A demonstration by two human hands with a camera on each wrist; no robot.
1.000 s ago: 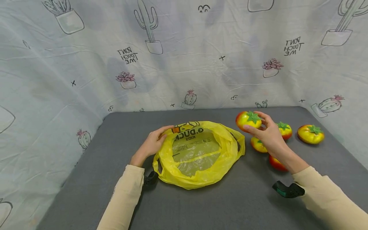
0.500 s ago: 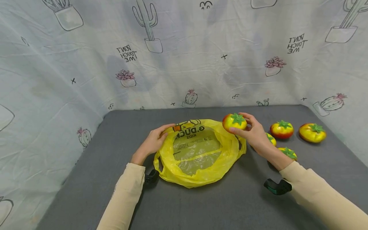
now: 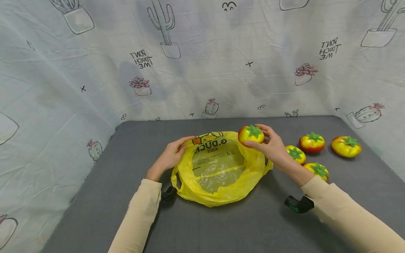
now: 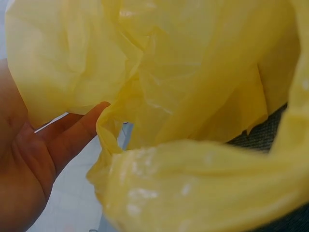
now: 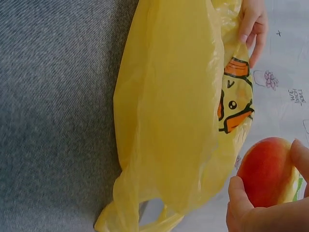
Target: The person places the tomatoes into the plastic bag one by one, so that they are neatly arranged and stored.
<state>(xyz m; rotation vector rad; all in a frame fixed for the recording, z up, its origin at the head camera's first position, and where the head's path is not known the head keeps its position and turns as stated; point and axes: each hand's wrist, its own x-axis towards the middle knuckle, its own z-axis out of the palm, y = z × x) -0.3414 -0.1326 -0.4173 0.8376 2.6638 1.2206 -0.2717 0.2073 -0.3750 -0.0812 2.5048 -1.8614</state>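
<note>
A yellow plastic bag (image 3: 221, 195) lies with its mouth spread wide, a duck print along its far rim. My left hand (image 3: 171, 153) holds that rim at the far left, thumb on one side and fingers on the other in the right wrist view. Between the thumb and fingers of my right hand (image 3: 272, 146) is a red and yellow tomato (image 3: 248, 137) with a green star-shaped leaf top. It is held up at the bag's far right rim, overlapping it in the head view. From the right wrist, its red underside shows beside the bag.
Several more tomatoes rest on the dark grey table (image 3: 202, 228) at the right: one at the far right (image 3: 346, 146), one beside it (image 3: 311, 143), two nearer my right forearm (image 3: 317, 171). A cactus-printed cloth (image 3: 202, 70) hangs behind the table.
My right hand has carried the tomato leftward from above the other tomatoes to the bag's right rim, slowing at the end. My left hand keeps its place on the bag.
</note>
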